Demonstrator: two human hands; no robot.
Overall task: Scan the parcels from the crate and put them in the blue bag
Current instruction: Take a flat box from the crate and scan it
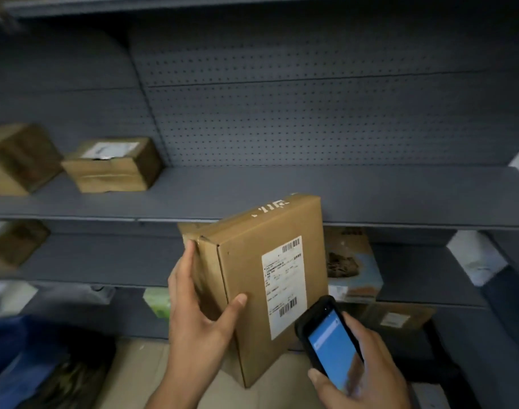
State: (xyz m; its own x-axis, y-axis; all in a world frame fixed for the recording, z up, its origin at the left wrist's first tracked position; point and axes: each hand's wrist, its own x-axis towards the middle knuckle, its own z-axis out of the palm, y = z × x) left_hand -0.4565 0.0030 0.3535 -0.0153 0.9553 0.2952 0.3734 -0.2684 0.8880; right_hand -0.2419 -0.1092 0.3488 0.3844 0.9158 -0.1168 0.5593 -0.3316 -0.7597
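Shelving (282, 190), grey; floor (140, 364) perhaps tiled

Dim, bluish light; corners blurred and bowed; centre reasonably sharp.

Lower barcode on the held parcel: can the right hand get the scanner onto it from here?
Probably yes. The right hand holds the scanner just beside the lower barcode, nothing between them. The left hand grips the parcel by its left edge, leaving the label uncovered.

Brown parcel (252, 276) bears a white barcoded label (285, 287); black scanner (326, 343) glows blue; grey dotted shelving (311, 190).
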